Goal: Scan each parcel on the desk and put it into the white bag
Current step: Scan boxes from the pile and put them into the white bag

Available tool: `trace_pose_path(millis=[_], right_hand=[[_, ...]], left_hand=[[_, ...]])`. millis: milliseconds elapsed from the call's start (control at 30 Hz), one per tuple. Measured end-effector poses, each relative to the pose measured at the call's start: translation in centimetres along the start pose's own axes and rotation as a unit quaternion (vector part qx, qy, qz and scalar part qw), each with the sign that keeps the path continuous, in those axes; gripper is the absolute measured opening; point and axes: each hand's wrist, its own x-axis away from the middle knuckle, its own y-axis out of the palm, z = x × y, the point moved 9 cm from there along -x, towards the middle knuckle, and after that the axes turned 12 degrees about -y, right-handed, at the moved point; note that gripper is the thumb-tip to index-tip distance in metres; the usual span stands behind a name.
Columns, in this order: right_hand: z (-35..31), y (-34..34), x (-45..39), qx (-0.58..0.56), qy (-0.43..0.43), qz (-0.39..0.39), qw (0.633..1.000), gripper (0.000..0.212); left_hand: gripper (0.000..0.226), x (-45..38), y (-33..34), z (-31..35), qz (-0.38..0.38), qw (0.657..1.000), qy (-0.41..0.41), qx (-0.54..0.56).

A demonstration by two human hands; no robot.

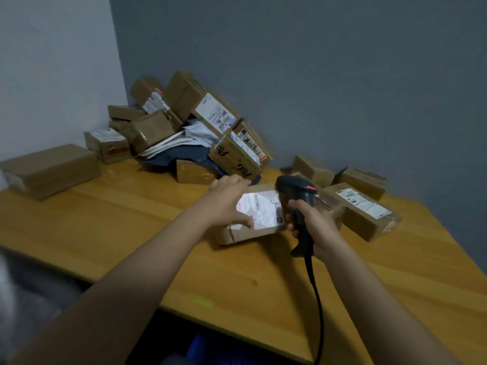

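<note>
Left hand [226, 204] lies flat-fingered on brown cardboard parcel [253, 217], steadying its white label upward on wooden desk [131, 233]; right hand [313, 227] grips black handheld scanner [295, 191], aimed at it. White bag unseen.

A brown cardboard parcel [253, 217] lay flat at the middle of the frame on the bench [131, 222], its white shipping label facing up and catching the light. More taped brown parcels [195, 119] were heaped in the corner at upper left of centre, several showing labels, with others [363, 206] scattered at right.
</note>
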Motion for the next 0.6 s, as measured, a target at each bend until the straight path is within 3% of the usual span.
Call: trace_pose_path(millis=[100, 267, 400, 600], right_hand=[[0.1, 0.7, 1.4, -0.007, -0.013, 0.005, 1.0, 0.016], [-0.3, 1.6, 3.4, -0.009, -0.026, -0.008, 1.0, 0.01], [-0.5, 1.7, 4.4, -0.004, -0.05, -0.013, 0.999, 0.012], [-0.5, 1.7, 5.7, -0.001, -0.07, -0.016, 0.997, 0.009]], left_hand=[[0.077, 1.3, 0.0, -2.0, -0.024, 0.996, -0.044, 0.074], [0.076, 3.7, 0.5, -4.1, -0.043, 0.959, -0.12, 0.252], [0.053, 4.7, 0.9, -5.1, -0.069, 0.947, -0.166, 0.267], [0.051, 6.6, 1.7, -5.4, -0.08, 0.938, -0.171, 0.291]])
